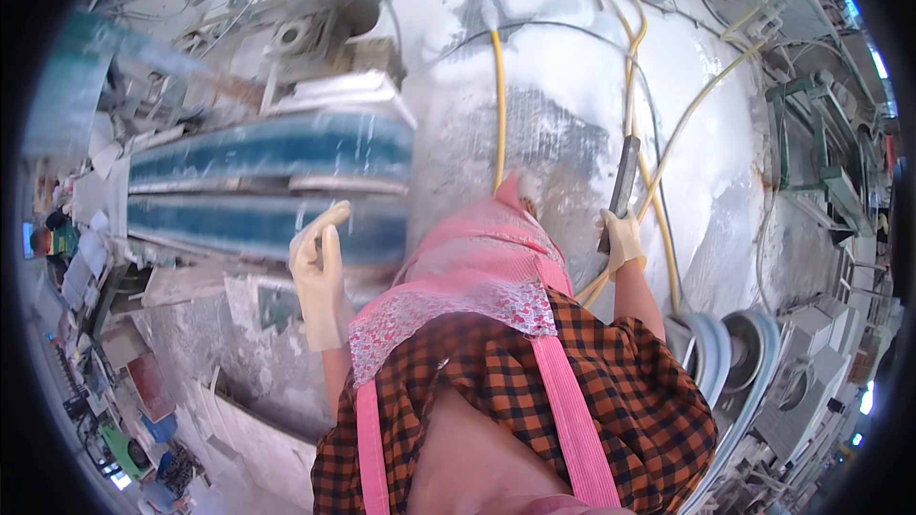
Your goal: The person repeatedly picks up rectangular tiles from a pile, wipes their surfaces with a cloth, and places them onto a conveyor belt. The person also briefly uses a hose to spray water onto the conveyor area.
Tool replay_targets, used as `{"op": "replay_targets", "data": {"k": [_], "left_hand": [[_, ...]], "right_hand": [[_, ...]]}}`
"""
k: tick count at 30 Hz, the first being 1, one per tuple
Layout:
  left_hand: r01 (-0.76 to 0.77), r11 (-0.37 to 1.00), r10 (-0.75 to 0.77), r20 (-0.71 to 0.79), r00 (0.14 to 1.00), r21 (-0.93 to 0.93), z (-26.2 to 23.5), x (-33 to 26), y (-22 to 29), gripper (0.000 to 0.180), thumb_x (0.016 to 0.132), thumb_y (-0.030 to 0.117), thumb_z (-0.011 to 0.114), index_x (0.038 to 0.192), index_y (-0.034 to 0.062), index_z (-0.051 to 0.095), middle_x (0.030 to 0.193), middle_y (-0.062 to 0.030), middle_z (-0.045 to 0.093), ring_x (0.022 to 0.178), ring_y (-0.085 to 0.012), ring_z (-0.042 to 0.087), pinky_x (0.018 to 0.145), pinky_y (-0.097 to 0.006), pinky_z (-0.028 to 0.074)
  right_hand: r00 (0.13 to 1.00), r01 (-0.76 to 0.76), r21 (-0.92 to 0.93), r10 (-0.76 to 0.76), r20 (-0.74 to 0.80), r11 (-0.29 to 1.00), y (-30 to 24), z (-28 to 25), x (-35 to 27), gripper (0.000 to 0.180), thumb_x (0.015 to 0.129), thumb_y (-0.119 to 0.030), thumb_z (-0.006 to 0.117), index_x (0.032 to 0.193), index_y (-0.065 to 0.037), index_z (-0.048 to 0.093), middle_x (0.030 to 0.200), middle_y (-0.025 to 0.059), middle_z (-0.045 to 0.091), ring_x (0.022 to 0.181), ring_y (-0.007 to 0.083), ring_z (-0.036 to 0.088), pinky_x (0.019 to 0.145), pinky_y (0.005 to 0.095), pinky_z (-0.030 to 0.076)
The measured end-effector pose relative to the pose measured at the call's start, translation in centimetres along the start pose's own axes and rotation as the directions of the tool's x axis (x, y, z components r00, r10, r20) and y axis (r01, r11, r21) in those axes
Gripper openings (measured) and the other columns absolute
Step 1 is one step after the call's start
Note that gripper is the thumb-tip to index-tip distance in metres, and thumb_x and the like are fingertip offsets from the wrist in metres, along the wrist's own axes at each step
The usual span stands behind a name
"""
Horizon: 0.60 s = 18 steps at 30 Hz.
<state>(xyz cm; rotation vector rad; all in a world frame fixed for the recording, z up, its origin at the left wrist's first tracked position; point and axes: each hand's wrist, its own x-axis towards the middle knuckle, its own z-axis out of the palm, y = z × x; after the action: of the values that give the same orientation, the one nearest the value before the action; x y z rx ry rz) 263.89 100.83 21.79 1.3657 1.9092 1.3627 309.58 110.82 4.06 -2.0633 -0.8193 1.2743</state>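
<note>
My left hand, in a pale cream glove, is raised beside the near one of two long blue strips. Its fingers are loosely bent with gaps between them, and nothing shows in them. Low at my right side, my right hand, gloved alike, is closed round a long, dark grey, bar-shaped tool. The tool points away from me, its near end sticking out below the fingers. Its exact kind is not clear. A pink apron covers my front.
Yellow hoses run over the wet, white-stained floor, some passing close by the tool. Left of me stands a machine behind the far blue strip. Round wheel-like parts sit at right. Far left, another person is visible.
</note>
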Motion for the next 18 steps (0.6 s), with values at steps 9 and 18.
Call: {"op": "replay_targets", "data": {"k": [9, 18], "left_hand": [[0.008, 0.972, 0.045, 0.221, 0.974, -0.233, 20.6, 15.7, 6.1, 0.025, 0.098, 0.004, 0.049, 0.107, -0.0054, 0.07, 0.111, -0.0154, 0.071, 0.106, -0.0228, 0.066, 0.098, -0.034, 0.048], [0.263, 0.896, -0.111, 0.392, 0.913, -0.358, 29.2, 22.6, 7.1, 0.026, 0.101, 0.013, 0.051, 0.11, -0.0033, 0.069, 0.112, -0.0114, 0.071, 0.109, -0.0177, 0.064, 0.097, -0.03, 0.047]], "right_hand": [[0.99, -0.119, 0.057, 0.123, -0.065, 0.991, -9.6, -8.8, 12.7, 0.034, 0.086, -0.026, 0.067, 0.107, 0.0, 0.059, 0.084, 0.0098, 0.065, 0.065, 0.016, 0.061, 0.056, 0.0309, 0.049], [0.936, -0.209, 0.129, 0.237, -0.26, 0.969, -9.8, -13.4, 11.0, 0.041, 0.087, -0.028, 0.069, 0.105, 0.007, 0.058, 0.08, 0.0135, 0.067, 0.058, 0.0212, 0.063, 0.048, 0.0337, 0.048]]}}
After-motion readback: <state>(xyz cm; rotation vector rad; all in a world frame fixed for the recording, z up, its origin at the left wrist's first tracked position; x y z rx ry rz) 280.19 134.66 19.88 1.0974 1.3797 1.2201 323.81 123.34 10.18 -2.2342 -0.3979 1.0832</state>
